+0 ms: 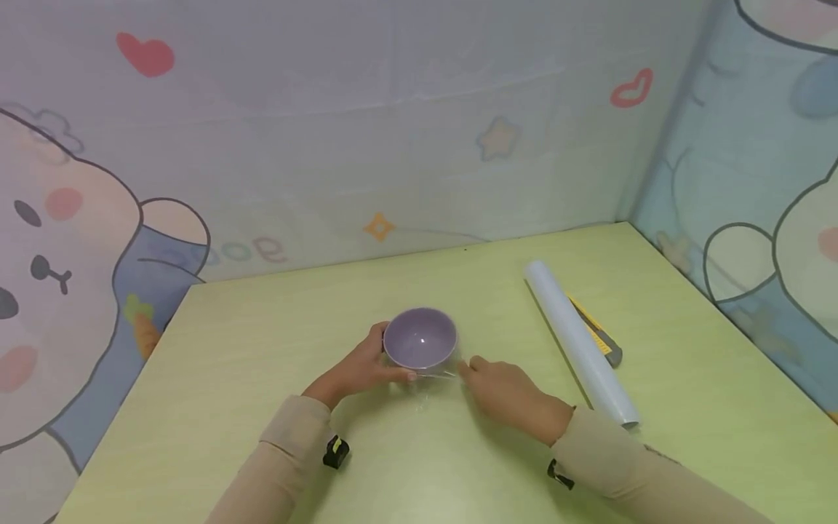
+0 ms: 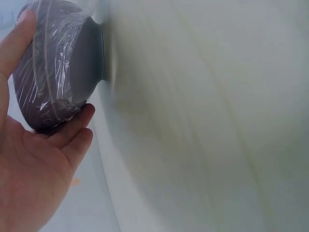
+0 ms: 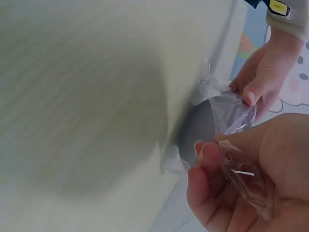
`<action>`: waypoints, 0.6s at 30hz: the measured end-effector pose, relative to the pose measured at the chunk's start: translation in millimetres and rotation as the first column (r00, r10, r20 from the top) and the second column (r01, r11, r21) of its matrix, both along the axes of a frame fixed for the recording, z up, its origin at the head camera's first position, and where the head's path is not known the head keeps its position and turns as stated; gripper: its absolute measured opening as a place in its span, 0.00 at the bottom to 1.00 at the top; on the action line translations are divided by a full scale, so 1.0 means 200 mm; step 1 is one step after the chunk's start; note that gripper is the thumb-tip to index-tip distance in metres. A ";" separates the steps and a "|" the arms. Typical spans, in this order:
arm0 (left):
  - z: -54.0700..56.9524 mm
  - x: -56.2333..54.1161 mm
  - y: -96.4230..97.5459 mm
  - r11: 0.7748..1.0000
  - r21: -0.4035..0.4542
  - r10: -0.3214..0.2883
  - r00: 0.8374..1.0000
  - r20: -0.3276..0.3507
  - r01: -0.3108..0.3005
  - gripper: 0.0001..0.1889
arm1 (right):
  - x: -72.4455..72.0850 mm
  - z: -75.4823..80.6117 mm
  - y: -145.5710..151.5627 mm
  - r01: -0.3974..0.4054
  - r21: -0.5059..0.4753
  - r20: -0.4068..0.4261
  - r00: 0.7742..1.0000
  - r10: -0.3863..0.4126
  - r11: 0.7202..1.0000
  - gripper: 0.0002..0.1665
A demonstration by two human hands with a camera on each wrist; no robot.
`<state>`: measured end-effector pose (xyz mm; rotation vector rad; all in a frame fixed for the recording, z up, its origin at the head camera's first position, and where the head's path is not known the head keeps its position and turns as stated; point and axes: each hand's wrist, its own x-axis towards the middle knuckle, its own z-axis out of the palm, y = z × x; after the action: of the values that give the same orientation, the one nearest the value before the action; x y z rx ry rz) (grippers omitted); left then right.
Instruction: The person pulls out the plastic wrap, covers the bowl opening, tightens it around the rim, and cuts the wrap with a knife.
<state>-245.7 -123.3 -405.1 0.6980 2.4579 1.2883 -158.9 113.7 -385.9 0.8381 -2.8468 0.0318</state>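
A purple bowl [image 1: 420,338] sits upright on the table in front of me. My left hand [image 1: 363,371] holds it from the left, thumb at the near rim and fingers along the far side. Clear, wrinkled plastic film [image 2: 60,63] clings to the outside of the bowl in the left wrist view. To the right of the bowl, my right hand [image 1: 507,393] pinches a loose piece of the film. In the right wrist view, a crumpled strip of this film [image 3: 244,181] lies across the curled fingers, and another bit sticks out beyond the bowl.
On the right side of the pale yellow-green table [image 1: 262,335] lies a long white roll [image 1: 579,346]. A yellow and grey utility knife [image 1: 605,342] is partly hidden behind the roll. A printed cloth backdrop [image 1: 445,175] stands along the table's back edge.
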 end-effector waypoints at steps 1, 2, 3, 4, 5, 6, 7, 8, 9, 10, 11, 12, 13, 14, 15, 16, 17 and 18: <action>0.00 0.00 0.00 1.000 0.001 0.004 1.000 0.000 -0.004 0.51 | -0.01 0.00 0.00 -0.001 0.002 0.019 1.000 0.001 1.000 0.18; -0.01 0.00 0.01 1.000 0.003 0.006 1.000 -0.003 -0.006 0.51 | -0.01 0.00 0.00 -0.003 -0.003 0.045 0.999 0.003 1.000 0.18; -0.01 0.01 0.01 1.000 0.008 0.011 1.000 0.004 -0.011 0.52 | -0.02 0.00 0.01 -0.001 -0.013 0.080 0.997 0.002 1.000 0.20; 0.00 0.01 0.01 1.000 0.008 0.012 1.000 0.006 -0.012 0.52 | -0.03 0.00 0.01 0.005 -0.034 0.118 0.993 -0.001 0.999 0.21; 0.00 0.01 0.01 1.000 0.009 0.011 1.000 0.005 -0.011 0.52 | -0.04 0.01 0.02 0.022 -0.067 0.166 0.986 -0.011 0.998 0.21; 0.00 0.00 0.01 1.000 0.007 0.010 1.000 0.003 -0.010 0.51 | -0.05 0.01 0.03 0.048 -0.105 0.221 0.975 -0.024 0.993 0.22; 0.01 0.01 0.01 1.000 0.007 0.012 1.000 0.003 -0.012 0.51 | -0.07 0.01 0.05 0.076 -0.143 0.276 0.960 -0.034 0.987 0.22; 0.01 0.01 0.01 1.000 0.004 0.012 1.000 0.002 -0.012 0.51 | -0.08 0.02 0.07 0.109 -0.185 0.338 0.940 -0.040 0.977 0.21; 0.03 0.02 0.01 1.000 0.005 0.012 1.000 0.011 -0.012 0.51 | -0.10 0.02 0.08 0.141 -0.230 0.392 0.919 -0.041 0.963 0.20; 0.05 0.03 0.01 1.000 0.002 0.010 1.000 0.011 -0.010 0.50 | -0.11 0.02 0.10 0.168 -0.277 0.442 0.897 -0.029 0.946 0.20; 0.07 0.04 0.01 1.000 0.007 0.010 1.000 0.014 -0.010 0.50 | -0.13 0.02 0.12 0.185 -0.320 0.486 0.874 -0.007 0.929 0.19; 0.07 0.04 0.01 1.000 0.011 0.008 1.000 0.015 -0.008 0.50 | -0.14 0.02 0.13 0.195 -0.355 0.527 0.849 0.024 0.914 0.20; 0.07 0.04 0.01 1.000 0.015 0.008 1.000 0.018 -0.008 0.49 | -0.15 0.02 0.15 0.195 -0.387 0.566 0.822 0.065 0.901 0.20; 0.07 0.04 0.01 1.000 0.017 0.003 1.000 0.022 -0.003 0.49 | -0.16 0.02 0.16 0.198 -0.425 0.605 0.788 0.114 0.883 0.21; 0.07 0.04 0.01 1.000 0.020 -0.002 1.000 0.028 0.001 0.49 | -0.17 0.02 0.18 0.197 -0.461 0.635 0.754 0.167 0.865 0.22; 0.05 0.03 0.01 1.000 0.020 -0.003 1.000 0.023 0.003 0.49 | -0.18 0.02 0.19 0.201 -0.489 0.665 0.715 0.214 0.849 0.23; 0.03 0.02 0.00 1.000 0.022 0.000 1.000 0.021 0.000 0.50 | -0.18 0.01 0.21 0.209 -0.511 0.694 0.673 0.256 0.834 0.24; 0.01 0.01 0.00 1.000 0.021 0.002 1.000 0.021 -0.003 0.50 | -0.19 0.01 0.22 0.227 -0.528 0.720 0.630 0.291 0.818 0.25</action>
<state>-244.1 -122.9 -403.5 0.6832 2.4324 1.3171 -196.7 157.7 -383.1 0.8559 -3.1786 1.5820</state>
